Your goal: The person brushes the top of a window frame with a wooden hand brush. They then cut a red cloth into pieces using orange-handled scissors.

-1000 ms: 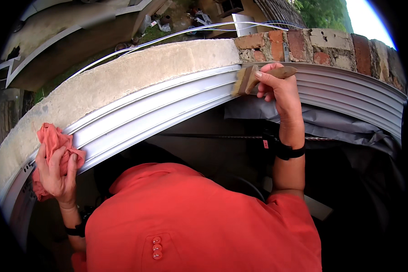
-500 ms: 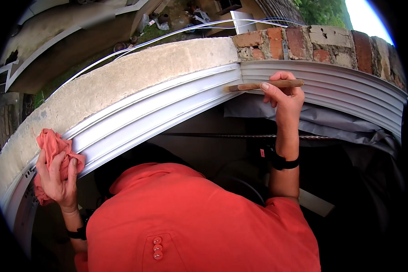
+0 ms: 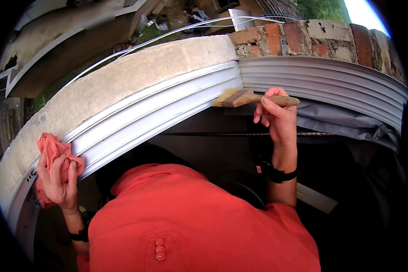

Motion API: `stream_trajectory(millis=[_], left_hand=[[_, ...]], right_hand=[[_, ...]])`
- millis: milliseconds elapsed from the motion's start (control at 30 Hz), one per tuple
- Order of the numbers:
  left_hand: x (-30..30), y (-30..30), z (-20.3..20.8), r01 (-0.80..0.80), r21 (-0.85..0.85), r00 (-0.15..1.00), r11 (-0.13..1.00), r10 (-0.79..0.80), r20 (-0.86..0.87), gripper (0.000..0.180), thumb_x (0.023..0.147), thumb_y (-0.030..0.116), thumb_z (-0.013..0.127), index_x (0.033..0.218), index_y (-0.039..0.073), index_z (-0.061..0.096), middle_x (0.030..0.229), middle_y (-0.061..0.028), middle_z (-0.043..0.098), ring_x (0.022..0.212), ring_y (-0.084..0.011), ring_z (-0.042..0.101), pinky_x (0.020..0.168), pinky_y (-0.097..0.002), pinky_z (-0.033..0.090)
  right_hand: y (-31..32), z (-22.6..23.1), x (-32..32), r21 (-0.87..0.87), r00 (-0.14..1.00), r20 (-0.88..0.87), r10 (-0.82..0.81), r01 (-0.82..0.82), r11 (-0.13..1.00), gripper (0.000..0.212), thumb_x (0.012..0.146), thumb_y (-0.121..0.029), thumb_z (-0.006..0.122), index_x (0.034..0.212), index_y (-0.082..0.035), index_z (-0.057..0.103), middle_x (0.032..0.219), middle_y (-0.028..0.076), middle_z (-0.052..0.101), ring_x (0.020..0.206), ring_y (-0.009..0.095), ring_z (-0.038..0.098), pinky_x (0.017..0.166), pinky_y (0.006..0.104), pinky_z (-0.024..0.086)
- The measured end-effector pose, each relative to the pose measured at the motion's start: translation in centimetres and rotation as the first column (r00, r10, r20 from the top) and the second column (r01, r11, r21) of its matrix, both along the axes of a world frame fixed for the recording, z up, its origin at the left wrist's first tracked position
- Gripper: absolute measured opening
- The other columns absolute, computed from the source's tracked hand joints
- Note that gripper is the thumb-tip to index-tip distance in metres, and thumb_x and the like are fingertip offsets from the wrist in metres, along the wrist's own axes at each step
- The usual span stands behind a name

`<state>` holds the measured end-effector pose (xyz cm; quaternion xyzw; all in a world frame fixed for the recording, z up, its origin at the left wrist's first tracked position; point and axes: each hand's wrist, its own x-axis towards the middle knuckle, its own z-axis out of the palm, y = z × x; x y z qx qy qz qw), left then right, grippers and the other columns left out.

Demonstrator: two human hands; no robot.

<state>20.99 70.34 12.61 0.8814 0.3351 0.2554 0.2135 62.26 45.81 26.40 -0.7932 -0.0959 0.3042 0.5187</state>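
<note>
My right hand (image 3: 276, 108) grips the wooden handle of a flat paintbrush (image 3: 245, 98), fingers pinched round it. The brush's pale bristles point left, over the lower rails of the white grooved window frame (image 3: 158, 106) near its corner; whether they touch it I cannot tell. At the left end of the frame, my left hand (image 3: 59, 181) is closed on a crumpled red cloth (image 3: 54, 152). The cloth lies against the frame and the ledge edge, partly hidden by my fingers.
A concrete ledge (image 3: 136, 63) runs outside the frame and meets a brick wall edge (image 3: 299, 38) at right. White cables (image 3: 167, 34) stretch beyond it, above a yard far below. Grey sheeting (image 3: 344, 118) hangs under the right-hand frame (image 3: 322, 75).
The brush has moved down and slightly left, turning so that its broad face shows. My right hand has lowered with it. My left hand and the cloth stay nearly in place.
</note>
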Motion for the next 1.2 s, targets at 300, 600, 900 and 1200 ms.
stream_trajectory(millis=[300, 600, 900, 1200], left_hand=[[0.1, 0.0, 0.2, -0.006, -0.01, 1.0, 1.0, 0.006, -0.019, 0.03, 0.079, 0.001, 0.078, 0.107, 0.0, 0.067, 0.129, -0.0245, 0.056, 0.11, -0.0376, 0.061, 0.091, -0.0404, 0.049], [-0.1, -0.1, 0.1, -0.019, -0.009, 0.999, 1.0, 0.019, -0.034, 0.03, 0.078, 0.002, 0.079, 0.106, 0.0, 0.068, 0.129, -0.0248, 0.055, 0.11, -0.0378, 0.061, 0.091, -0.0411, 0.049], [-0.1, 0.0, 0.1, -0.016, -0.038, 1.0, 0.999, 0.015, -0.021, 0.031, 0.078, 0.002, 0.078, 0.107, -0.001, 0.068, 0.129, -0.0251, 0.055, 0.11, -0.0381, 0.06, 0.092, -0.0411, 0.048], [-0.2, 0.0, 0.1, -0.016, -0.032, 1.0, 0.999, 0.016, -0.024, 0.031, 0.078, 0.0, 0.078, 0.107, -0.002, 0.068, 0.128, -0.0252, 0.055, 0.11, -0.0384, 0.061, 0.091, -0.0409, 0.049]], right_hand=[[0.2, -0.5, -0.2, 0.048, 0.997, 0.033, -0.066, 0.064, 0.997, 0.017, 0.088, -0.01, 0.071, 0.093, -0.007, 0.055, 0.066, 0.008, 0.063, 0.052, 0.016, 0.062, 0.04, 0.0194, 0.035], [1.3, -0.3, -0.6, 0.045, 0.982, 0.056, -0.182, 0.179, 0.983, 0.019, 0.089, -0.014, 0.072, 0.091, -0.008, 0.054, 0.061, 0.004, 0.057, 0.048, 0.016, 0.059, 0.039, 0.0209, 0.034], [0.1, -3.3, 1.3, 0.039, 0.971, 0.153, -0.184, 0.18, 0.983, 0.02, 0.088, -0.011, 0.073, 0.092, -0.007, 0.054, 0.062, 0.005, 0.058, 0.048, 0.015, 0.058, 0.04, 0.0209, 0.035], [1.6, -3.9, 1.0, -0.01, 0.925, 0.365, -0.105, 0.116, 0.993, 0.024, 0.083, -0.009, 0.078, 0.089, -0.008, 0.055, 0.069, 0.002, 0.059, 0.056, 0.009, 0.056, 0.048, 0.0199, 0.041]])
